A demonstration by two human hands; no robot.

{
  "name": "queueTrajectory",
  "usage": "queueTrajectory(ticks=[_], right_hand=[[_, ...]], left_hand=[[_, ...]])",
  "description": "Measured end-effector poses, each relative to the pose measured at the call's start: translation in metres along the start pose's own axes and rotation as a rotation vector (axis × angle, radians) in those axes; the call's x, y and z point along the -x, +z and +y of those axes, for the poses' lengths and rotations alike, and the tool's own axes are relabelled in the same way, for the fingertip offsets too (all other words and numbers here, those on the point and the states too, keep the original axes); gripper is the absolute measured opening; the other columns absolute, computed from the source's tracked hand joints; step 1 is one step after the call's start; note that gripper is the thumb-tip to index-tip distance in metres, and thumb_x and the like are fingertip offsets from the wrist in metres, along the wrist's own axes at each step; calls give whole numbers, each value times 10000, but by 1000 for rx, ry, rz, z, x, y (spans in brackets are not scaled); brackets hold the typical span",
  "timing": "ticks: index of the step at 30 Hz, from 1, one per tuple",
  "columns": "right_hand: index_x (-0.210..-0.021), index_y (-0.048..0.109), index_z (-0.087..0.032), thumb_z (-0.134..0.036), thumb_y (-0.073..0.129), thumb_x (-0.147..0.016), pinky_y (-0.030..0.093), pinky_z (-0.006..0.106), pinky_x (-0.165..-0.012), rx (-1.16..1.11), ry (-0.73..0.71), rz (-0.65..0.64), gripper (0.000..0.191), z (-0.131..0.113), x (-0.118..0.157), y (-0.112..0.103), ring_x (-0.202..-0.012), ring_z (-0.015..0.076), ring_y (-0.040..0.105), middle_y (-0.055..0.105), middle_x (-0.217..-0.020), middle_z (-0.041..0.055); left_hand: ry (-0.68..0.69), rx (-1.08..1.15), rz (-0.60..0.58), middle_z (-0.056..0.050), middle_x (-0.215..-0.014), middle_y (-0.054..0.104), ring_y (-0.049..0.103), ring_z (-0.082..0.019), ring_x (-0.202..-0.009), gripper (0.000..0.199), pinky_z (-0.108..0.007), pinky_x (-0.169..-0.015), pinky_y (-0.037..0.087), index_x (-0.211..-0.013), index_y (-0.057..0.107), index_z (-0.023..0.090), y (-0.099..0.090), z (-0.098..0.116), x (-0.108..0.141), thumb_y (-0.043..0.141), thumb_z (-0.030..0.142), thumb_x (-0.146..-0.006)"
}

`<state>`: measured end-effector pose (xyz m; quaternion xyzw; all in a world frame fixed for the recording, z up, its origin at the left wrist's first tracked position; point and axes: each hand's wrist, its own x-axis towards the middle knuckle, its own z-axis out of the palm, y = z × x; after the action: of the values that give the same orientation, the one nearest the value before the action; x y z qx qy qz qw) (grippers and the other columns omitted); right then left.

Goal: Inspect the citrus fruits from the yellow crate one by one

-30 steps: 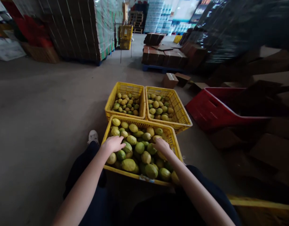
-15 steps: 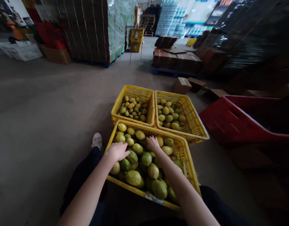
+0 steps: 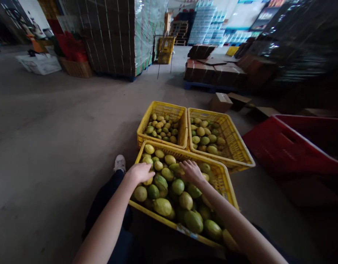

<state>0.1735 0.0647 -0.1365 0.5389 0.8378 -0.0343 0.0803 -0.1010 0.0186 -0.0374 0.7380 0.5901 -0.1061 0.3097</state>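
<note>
Many oval fruits (image 3: 178, 187), latticed crate (image 3: 226, 178)

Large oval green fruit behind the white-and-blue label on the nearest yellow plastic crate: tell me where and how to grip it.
I'd grip the large oval green fruit around its thick middle, coming from above: its upper side shows uncovered, while neighbouring fruit and the yellow plastic crate's front rim seem to crowd its sides.

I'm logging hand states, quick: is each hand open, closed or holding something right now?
Left hand: fingers curved over a yellow fruit; grip cannot be told.
Right hand: fingertips at a greenish fruit; grip cannot be told.
</note>
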Motion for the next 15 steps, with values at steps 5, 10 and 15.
queueTrajectory(ticks=[5, 10, 15], right_hand=[[-1037, 736, -156, -490, 700, -780, 490, 403, -813, -345, 116, 395, 423, 4, 58, -39, -931, 331, 653, 740, -950, 144], [-910, 706, -220, -530, 789, -629, 540, 350, -667, -1386, 314, 695, 427, 2, 112, -81, -731, 236, 665, 730, -837, 39], [-895, 631, -229, -346, 774, -588, 578, 300, -558, -2188, 397, 759, 357, -3, 124, -103, -638, 185, 674, 721, -813, 24]], left_hand=[[-14, -51, -22, -184, -1429, 569, 560, -332, -1299, 547, -419, -1063, 437, -1414, 513, 149, -3, -5, 1, 440, 433, -953], [-22, -57, 6, -177, -1390, 604, 603, -327, -1241, 487, -417, -1025, 459, -1338, 580, 178, 2, -13, -3, 479, 424, -930], [-23, -51, 21, -135, -1275, 689, 646, -300, -1159, 391, -373, -949, 497, -1210, 657, 219, 9, -26, -13, 523, 423, -905]])
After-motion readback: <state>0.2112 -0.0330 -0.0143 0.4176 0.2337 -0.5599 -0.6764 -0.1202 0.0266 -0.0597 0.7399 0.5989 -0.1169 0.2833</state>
